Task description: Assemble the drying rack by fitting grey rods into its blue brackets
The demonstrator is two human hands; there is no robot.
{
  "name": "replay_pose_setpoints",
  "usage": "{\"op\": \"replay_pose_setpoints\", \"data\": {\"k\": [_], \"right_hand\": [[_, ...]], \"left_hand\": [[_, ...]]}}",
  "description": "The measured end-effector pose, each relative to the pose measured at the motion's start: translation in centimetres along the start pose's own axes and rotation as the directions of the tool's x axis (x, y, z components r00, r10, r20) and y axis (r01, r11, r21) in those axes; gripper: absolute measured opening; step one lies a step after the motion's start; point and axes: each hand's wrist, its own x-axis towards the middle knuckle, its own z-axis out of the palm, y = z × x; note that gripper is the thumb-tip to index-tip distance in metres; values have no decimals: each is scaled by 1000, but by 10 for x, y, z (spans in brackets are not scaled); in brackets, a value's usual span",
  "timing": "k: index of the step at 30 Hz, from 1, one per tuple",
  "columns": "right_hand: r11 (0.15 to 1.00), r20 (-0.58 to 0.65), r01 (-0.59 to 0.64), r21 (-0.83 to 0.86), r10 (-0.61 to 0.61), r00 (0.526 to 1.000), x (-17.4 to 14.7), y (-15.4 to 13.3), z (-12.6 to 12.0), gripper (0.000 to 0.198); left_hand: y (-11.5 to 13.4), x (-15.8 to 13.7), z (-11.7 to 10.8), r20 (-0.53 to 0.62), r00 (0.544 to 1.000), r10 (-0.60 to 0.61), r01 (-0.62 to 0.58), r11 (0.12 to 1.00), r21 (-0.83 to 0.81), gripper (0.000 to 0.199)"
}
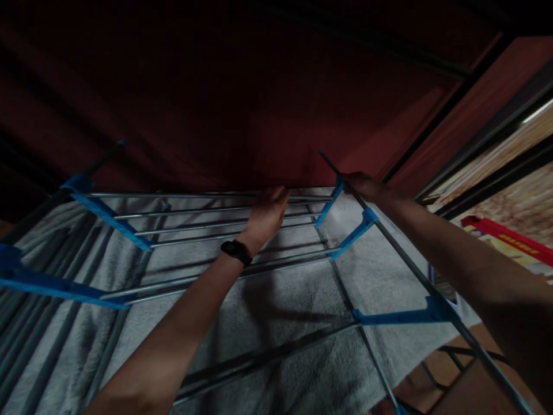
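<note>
A rack of grey metal tubes joined by blue plastic brackets (110,222) lies before me. My left hand (270,210), with a black band (237,252) on its wrist, is closed around the far metal tubes (207,208) near their middle. Its fingertips are partly hidden. At the far right corner my right hand (365,187) is closed on the side pole (400,249) beside a blue bracket (334,199). More blue brackets (397,316) sit nearer along that same pole. Another blue bracket (60,285) joins tubes at the left.
A grey fleecy cloth (298,300) lies beneath the rack. Several loose dark tubes (56,323) rest on it at the left. A dark red panel (276,132) rises behind. On the right are a red and yellow box (510,239) and dark metal bars.
</note>
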Motion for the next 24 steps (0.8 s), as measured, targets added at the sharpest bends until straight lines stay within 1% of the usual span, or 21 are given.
{"op": "replay_pose_setpoints", "data": {"k": [1,2,3,4,6,9,12,16,19,24], "right_hand": [[991,97,-133,-4,132,986,-3,1,-1,32],[967,172,-255,-18,255,952,-6,-1,-1,33],[937,205,-347,-36,346,915,-10,-4,0,34],[918,196,-395,-48,396,897,-13,-9,1,34],[892,168,-444,-91,453,876,-18,-21,5,33],[879,154,-456,-138,474,867,-25,-36,9,35],[887,166,-435,-153,457,874,-27,-41,10,39],[895,170,-409,-175,437,883,-25,-36,11,42],[902,161,-392,-182,421,893,-22,-30,13,39],[905,172,-384,-182,414,894,-21,-24,15,34]], "left_hand": [[1,8,4,37,999,-3,2,1000,17,42],[3,16,7,79,997,-1,-2,999,36,41],[6,23,12,121,993,4,-11,999,53,41],[8,30,16,161,987,14,-25,997,67,41],[14,43,24,233,972,36,-56,996,77,42],[21,59,35,306,951,42,-64,996,62,42],[26,68,39,311,950,27,-40,999,33,44],[28,71,31,294,956,-15,12,1000,13,46],[29,71,23,288,957,-39,32,999,30,46],[32,72,15,290,955,-64,52,997,49,47]]}}
